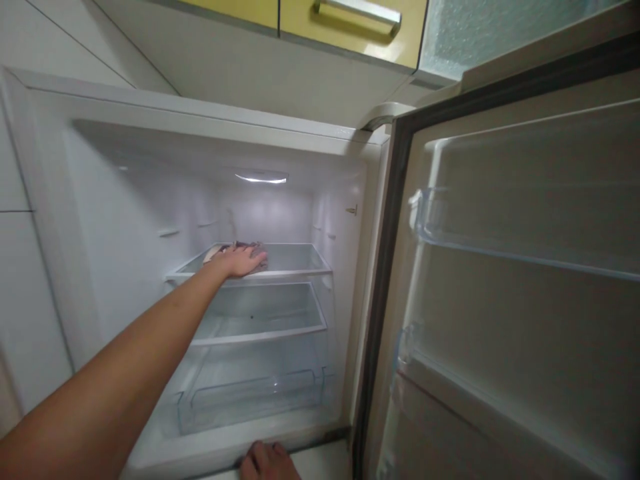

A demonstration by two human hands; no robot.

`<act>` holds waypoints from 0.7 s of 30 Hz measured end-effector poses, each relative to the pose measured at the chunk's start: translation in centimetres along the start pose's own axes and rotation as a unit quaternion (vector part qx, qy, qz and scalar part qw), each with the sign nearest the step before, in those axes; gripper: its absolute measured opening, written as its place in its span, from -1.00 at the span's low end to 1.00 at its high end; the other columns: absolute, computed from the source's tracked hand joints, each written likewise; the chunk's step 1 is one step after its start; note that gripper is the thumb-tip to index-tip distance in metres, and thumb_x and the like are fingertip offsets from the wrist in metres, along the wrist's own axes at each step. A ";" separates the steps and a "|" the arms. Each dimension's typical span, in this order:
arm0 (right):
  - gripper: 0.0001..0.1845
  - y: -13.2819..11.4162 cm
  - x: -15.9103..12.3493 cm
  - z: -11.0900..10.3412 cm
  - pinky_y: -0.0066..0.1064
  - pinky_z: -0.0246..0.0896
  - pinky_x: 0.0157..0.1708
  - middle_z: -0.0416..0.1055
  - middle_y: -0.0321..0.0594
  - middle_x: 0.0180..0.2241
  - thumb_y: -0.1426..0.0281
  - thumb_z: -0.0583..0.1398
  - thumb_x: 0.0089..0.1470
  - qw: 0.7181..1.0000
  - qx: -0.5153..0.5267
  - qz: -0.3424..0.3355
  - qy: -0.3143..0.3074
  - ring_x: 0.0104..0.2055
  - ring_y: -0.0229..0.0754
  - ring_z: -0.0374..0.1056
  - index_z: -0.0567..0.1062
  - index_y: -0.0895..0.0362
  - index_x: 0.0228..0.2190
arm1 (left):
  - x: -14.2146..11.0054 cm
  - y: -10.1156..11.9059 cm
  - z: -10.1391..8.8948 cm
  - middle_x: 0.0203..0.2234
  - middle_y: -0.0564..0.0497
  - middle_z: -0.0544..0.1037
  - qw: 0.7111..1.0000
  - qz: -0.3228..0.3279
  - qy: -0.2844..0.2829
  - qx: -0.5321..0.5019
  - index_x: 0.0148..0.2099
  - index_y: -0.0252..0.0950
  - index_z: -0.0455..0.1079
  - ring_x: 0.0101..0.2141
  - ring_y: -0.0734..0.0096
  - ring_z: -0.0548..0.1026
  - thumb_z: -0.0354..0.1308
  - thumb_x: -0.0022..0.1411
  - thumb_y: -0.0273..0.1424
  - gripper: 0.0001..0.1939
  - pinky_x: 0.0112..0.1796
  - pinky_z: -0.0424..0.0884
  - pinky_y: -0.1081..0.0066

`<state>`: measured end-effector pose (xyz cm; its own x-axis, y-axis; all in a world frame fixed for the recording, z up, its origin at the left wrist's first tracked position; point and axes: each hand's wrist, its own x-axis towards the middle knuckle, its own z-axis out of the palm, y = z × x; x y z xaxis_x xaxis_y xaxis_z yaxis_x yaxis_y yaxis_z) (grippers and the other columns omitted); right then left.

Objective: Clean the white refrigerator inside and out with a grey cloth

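Observation:
My left hand (245,261) reaches deep into an open fridge and presses a crumpled, patterned cloth (259,253) against the upper glass shelf (293,259). Its fingers lie over the cloth, which shows on both sides of the hand. Down at the bottom of the view, my right hand (269,461) rests with curled fingers at the fridge's lower front edge (210,460). The rest of that hand is cut off by the frame.
Below are a second glass shelf (270,310) with a small dark speck (251,317) and a clear drawer (255,397). On the right stands the open fridge door (500,320) with a clear door rack (525,257). Yellow cabinets (345,33) hang above.

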<state>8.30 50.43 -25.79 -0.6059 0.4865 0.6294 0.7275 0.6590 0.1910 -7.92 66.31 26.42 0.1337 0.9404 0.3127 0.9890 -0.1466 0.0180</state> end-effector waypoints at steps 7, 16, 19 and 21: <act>-0.80 0.7 -0.6 -2.8 -0.16 0.58 -0.25 0.56 -0.10 -0.27 0.25 0.38 0.31 0.997 0.048 0.039 -0.036 -0.27 0.03 0.55 0.55 0.11 -0.24 | -4.9 1.2 -2.1 0.47 -0.21 0.41 1.000 0.025 -0.004 0.005 0.54 -0.11 0.30 0.43 -0.22 0.36 -0.36 0.47 0.26 -0.09 0.38 0.20 -0.10; -0.67 0.8 -1.3 -1.4 -0.14 0.59 -0.37 0.58 -0.13 -0.25 0.23 0.52 0.10 0.998 0.025 0.028 -0.052 -0.33 0.07 0.55 0.58 0.10 -0.21 | -4.7 1.1 -1.9 0.51 -0.19 0.33 1.000 0.011 -0.006 -0.009 0.58 -0.15 0.26 0.47 -0.30 0.28 -0.32 0.43 0.32 -0.02 0.41 0.15 -0.15; -0.63 0.9 -1.2 -2.3 -0.08 0.62 -0.31 0.58 -0.11 -0.20 0.17 0.51 0.12 0.995 0.031 0.045 -0.087 -0.28 0.09 0.56 0.56 0.10 -0.19 | -4.6 1.1 -1.8 0.50 -0.16 0.36 1.000 0.014 0.002 -0.015 0.55 -0.11 0.30 0.45 -0.27 0.31 -0.29 0.44 0.32 -0.05 0.40 0.17 -0.13; -0.55 0.9 -1.0 -3.2 -0.01 0.63 -0.23 0.57 -0.07 -0.16 0.04 0.46 0.16 0.990 0.053 0.043 -0.119 -0.23 0.11 0.56 0.55 0.10 -0.15 | -4.7 1.2 -1.8 0.49 -0.14 0.37 1.000 0.015 0.005 -0.016 0.55 -0.12 0.30 0.46 -0.27 0.31 -0.28 0.43 0.32 -0.05 0.40 0.17 -0.11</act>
<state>10.60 48.68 -23.85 -0.6111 0.6570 0.4414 0.7495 0.6596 0.0560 -7.51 61.14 26.67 0.1633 0.9319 0.3238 0.9820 -0.1852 0.0377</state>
